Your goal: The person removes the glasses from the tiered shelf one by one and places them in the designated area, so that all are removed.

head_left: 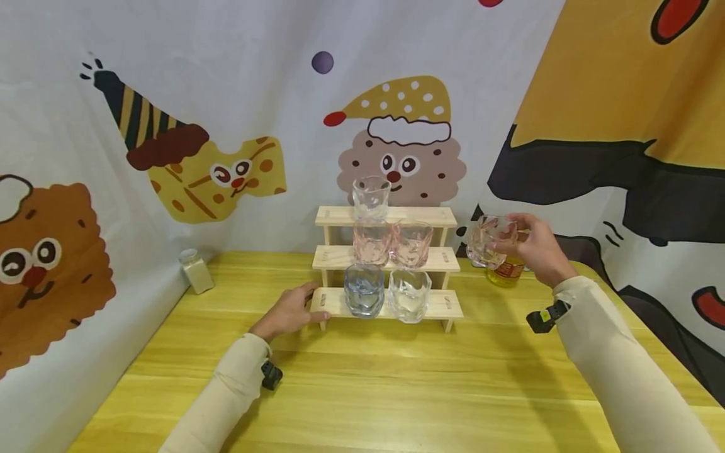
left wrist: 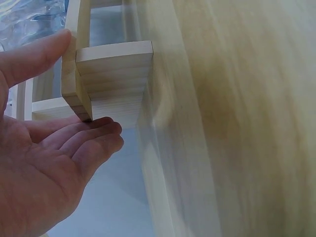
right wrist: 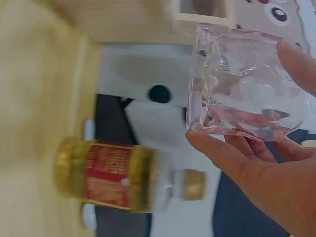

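A three-step wooden stand (head_left: 334, 258) holds several faceted glasses. One clear glass (head_left: 371, 198) is on its top step, two pink glasses (head_left: 370, 244) share the middle, and a bluish glass (head_left: 364, 292) and another clear glass (head_left: 409, 296) sit on the lowest. At the stand's left end, my left hand (head_left: 289, 309) grips the lowest board (left wrist: 71, 74) between thumb and fingers. Off to the right, my right hand (head_left: 540, 248) holds a pale pink glass (right wrist: 242, 84) in the air, thumb on one side and fingers on the other.
Behind the raised glass stands a bottle of yellow liquid (right wrist: 108, 173) with a red label. A small white-filled jar (head_left: 196, 272) is at the table's back left. A patterned cloth (head_left: 255, 75) hangs behind the wooden table (head_left: 368, 390).
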{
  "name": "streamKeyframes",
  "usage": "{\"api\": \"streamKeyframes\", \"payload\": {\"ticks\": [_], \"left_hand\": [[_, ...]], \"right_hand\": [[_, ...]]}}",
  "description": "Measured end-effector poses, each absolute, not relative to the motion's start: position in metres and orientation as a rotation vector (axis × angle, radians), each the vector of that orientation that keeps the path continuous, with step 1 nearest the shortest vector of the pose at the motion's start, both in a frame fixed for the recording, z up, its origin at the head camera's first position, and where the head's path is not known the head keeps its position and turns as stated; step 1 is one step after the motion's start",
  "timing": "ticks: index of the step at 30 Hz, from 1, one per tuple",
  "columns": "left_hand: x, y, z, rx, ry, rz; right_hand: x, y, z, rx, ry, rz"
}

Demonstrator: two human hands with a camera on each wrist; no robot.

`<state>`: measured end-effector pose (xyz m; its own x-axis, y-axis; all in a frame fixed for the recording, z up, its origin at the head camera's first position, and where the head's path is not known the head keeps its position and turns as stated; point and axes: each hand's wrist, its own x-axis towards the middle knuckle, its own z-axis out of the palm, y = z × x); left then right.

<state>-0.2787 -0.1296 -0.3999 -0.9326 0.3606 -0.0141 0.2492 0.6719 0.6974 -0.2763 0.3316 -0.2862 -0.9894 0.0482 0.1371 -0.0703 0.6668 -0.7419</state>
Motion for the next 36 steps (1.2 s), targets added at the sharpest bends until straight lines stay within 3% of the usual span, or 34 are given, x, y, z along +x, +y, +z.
{"api": "streamKeyframes", "payload": {"ticks": [18,36], "left_hand": [[-0.276,-0.13,-0.397,0.51,2.751,1.077],[-0.274,-0.129,-0.4,0.509,2.731,1.124]], "right_hand": [[-0.277,0.326,-0.373,0.041,-2.733,1.312],[-0.291,0.33,-0.399,-0.044,-2.714,1.448]]}}
